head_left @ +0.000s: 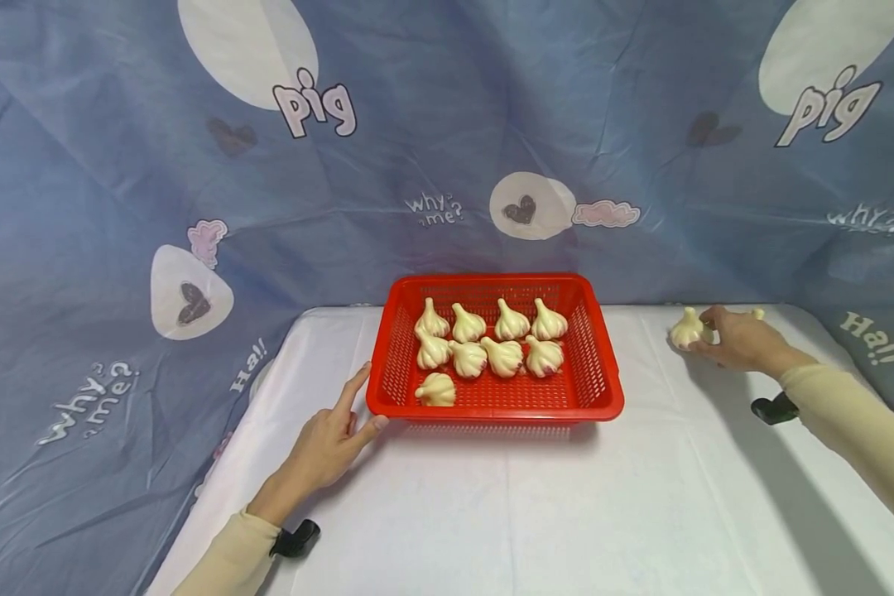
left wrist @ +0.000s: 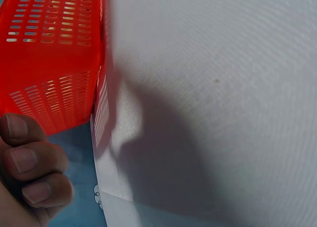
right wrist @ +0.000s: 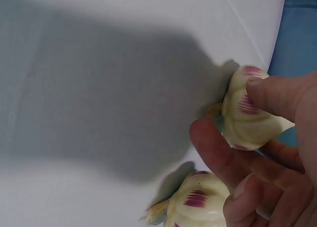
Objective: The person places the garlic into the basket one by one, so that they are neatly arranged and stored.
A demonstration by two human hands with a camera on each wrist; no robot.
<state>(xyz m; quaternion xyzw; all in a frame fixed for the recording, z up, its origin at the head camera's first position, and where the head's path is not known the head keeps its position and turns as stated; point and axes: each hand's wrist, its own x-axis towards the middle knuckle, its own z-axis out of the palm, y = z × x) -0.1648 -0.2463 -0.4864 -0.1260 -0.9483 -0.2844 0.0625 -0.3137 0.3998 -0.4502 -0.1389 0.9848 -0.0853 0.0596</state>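
Note:
My right hand (head_left: pixel 748 339) is at the far right of the white table, its thumb and fingers around a garlic bulb (head_left: pixel 688 329). In the right wrist view the thumb presses on this bulb's purple-streaked side, with fingers at its other side. A second garlic bulb (right wrist: pixel 198 199) lies close by those fingers, mostly covered by the hand in the head view. My left hand (head_left: pixel 328 447) is at the near left corner of a red plastic basket (head_left: pixel 492 412), index finger stretched along its left side and thumb at the front rim. Its other fingers (left wrist: pixel 34 160) curl beside the basket wall.
Several garlic bulbs (head_left: pixel 505 356) stand in rows inside the basket, with a single one (head_left: pixel 436 389) at the front left. A white cloth (head_left: pixel 492 505) covers the table. Behind it hangs a blue printed curtain (head_left: pixel 417 149). Each wrist wears a black camera mount (head_left: pixel 295 538).

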